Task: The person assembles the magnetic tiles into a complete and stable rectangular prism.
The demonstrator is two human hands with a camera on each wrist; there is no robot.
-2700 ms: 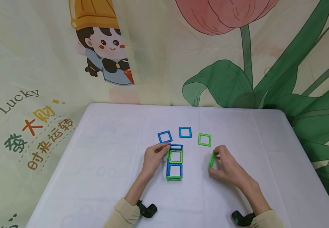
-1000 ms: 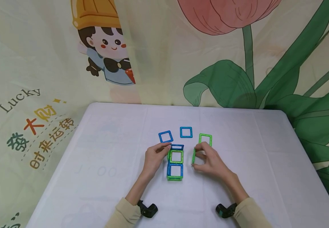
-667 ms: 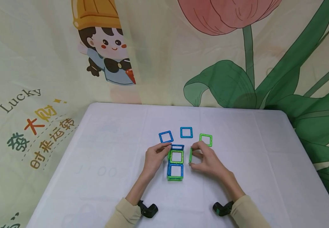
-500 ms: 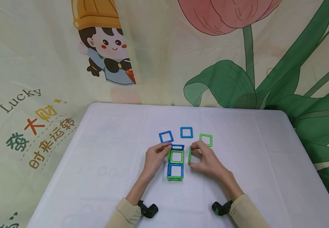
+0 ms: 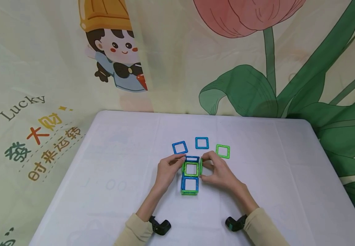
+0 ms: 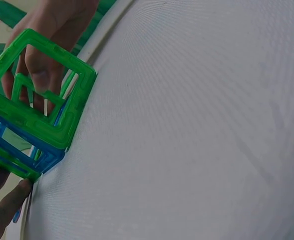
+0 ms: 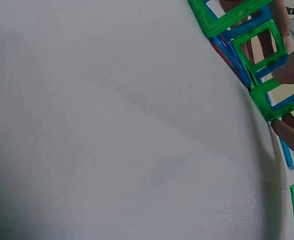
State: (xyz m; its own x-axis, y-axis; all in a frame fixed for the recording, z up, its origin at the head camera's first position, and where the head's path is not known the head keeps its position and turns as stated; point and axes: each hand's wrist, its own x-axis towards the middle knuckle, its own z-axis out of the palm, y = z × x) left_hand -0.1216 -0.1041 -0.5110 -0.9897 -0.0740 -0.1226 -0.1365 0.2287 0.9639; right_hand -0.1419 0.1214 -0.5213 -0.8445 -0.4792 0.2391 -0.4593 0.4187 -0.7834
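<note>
Near the middle of the table, magnetic tiles form a narrow block [image 5: 189,192] with blue and green square frames, two squares long from front to back. At its far left corner, my left hand [image 5: 166,171] grips a side tile between thumb and fingertips. My right hand [image 5: 218,172] pinches a green square tile [image 5: 200,167] by its ends, upright along the block's far right side. That green tile [image 7: 266,107] stands against the block in the right wrist view. In the left wrist view the block's green front tile [image 6: 42,135] faces the camera, and my right hand [image 6: 42,65] shows through it.
Behind the block lie loose square tiles: a tilted blue tile [image 5: 180,153], another blue tile [image 5: 202,148] and a green tile [image 5: 223,156]. A white cloth covers the table [image 5: 103,153]. A printed curtain [image 5: 171,68] hangs behind its far edge.
My right hand has carried the green tile leftward from the right of the block to its right side. My left hand has stayed at the block's left corner.
</note>
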